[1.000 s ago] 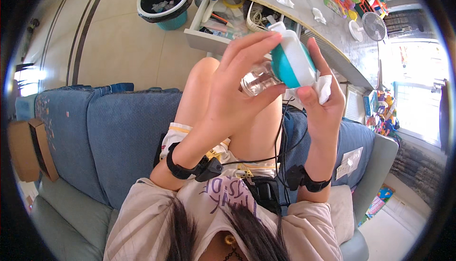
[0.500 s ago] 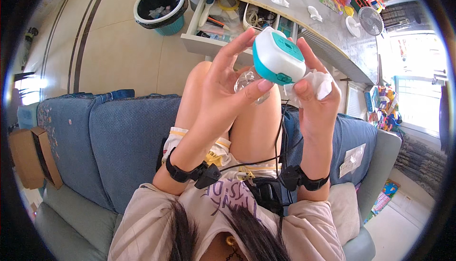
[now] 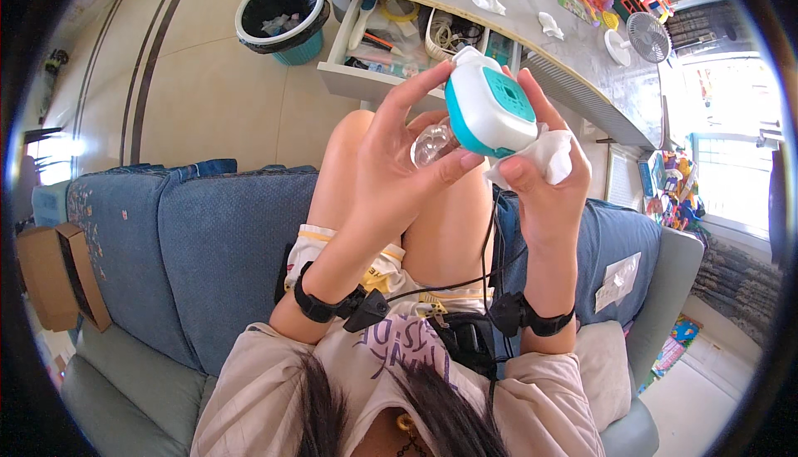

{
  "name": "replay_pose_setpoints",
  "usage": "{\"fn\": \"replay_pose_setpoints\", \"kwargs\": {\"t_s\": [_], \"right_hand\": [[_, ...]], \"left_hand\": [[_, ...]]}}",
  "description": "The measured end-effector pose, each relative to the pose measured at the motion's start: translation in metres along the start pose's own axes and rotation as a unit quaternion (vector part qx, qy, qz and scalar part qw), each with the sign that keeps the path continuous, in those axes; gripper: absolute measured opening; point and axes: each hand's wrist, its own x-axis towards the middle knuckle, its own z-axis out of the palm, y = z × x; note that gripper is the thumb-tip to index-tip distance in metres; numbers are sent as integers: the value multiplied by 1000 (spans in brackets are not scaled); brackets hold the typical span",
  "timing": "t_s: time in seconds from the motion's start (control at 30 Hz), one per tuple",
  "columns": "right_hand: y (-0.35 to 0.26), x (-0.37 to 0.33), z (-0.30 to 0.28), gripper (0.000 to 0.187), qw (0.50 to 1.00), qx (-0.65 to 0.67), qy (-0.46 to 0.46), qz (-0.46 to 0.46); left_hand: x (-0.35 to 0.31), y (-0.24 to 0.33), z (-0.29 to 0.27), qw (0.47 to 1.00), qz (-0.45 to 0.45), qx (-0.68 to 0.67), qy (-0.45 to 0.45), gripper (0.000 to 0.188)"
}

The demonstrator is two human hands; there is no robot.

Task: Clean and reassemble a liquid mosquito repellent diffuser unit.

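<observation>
A rounded white-and-teal device (image 3: 492, 104), with a teal button panel on its face, is held up between my two hands above my knees. My left hand (image 3: 397, 137) grips its left side, fingers at the top edge and thumb under the lower edge. A clear bulbous plastic piece (image 3: 430, 144) shows beneath the device, partly hidden by my left fingers and thumb. My right hand (image 3: 544, 170) is closed round a crumpled white tissue (image 3: 549, 156), which lies against the lower right edge of the device. The right fingertips reach the device's far side.
An open drawer (image 3: 366, 85) full of small items juts from the grey desk (image 3: 565, 58) ahead. Tissues, a small fan (image 3: 647, 39) and colourful toys lie on the desk. A lined bin (image 3: 283, 21) stands left of it. Black cables (image 3: 465, 281) run from wrist straps across my lap.
The device has tilted, so its button panel faces more to the right and its lower side shows less. My right hand has moved slightly down with the tissue.
</observation>
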Motion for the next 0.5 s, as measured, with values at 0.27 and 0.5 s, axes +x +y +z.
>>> {"fn": "replay_pose_setpoints", "kwargs": {"t_s": [0.27,0.5], "right_hand": [[-3,0,7,73,999,-14,10,-31],[-5,-1,4,71,999,-12,19,-25]], "left_hand": [[2,-13,-3,993,105,60,-13,69],[2,-12,-3,986,140,86,-24,68]]}}
